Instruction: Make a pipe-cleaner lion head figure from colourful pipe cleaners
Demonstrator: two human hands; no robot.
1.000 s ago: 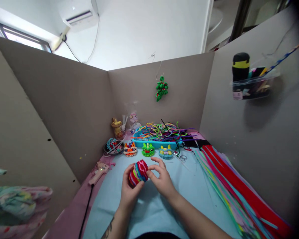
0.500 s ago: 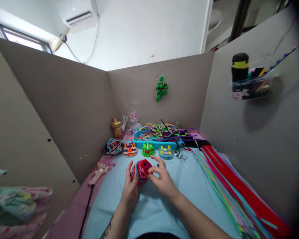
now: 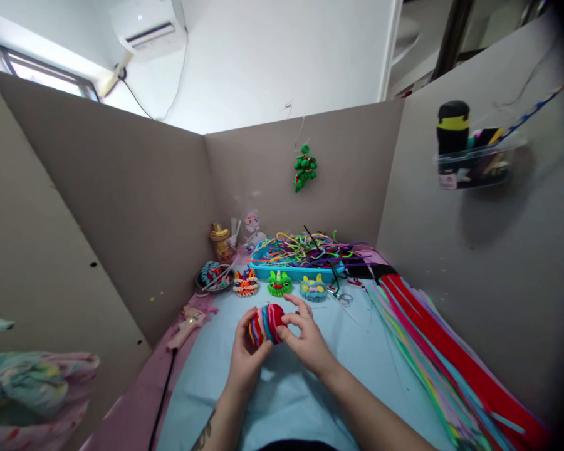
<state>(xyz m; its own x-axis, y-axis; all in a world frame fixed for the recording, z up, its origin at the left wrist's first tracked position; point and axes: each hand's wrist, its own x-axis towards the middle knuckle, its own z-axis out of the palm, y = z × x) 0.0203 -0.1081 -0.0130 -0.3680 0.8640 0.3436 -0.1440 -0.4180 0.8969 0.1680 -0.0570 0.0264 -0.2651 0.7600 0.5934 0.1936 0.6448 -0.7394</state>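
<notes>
A round, striped piece (image 3: 267, 324) that looks wound from fuzzy pipe cleaners, in red, pink, blue and yellow bands, is held above the blue table cover. My left hand (image 3: 247, 351) cups its left side, thumb below and fingers behind. On its right, my right hand (image 3: 303, 335) pinches the red end between thumb and fingers. Just beyond stand three small fuzzy animal heads: an orange one (image 3: 245, 283), a green one (image 3: 279, 284) and a light blue one with yellow ears (image 3: 313, 288).
A blue tray (image 3: 291, 273) heaped with loose pipe cleaners stands at the back. Scissors (image 3: 344, 297) lie before it. Long bundles of pipe cleaners (image 3: 432, 338) run down the right side. To the left are a pink glue gun (image 3: 188, 327) and a dark bowl (image 3: 220, 285).
The striped piece has turned in my hands, so its dark-centred red end now faces right and its striped side shows. My left hand has shifted its hold slightly.
</notes>
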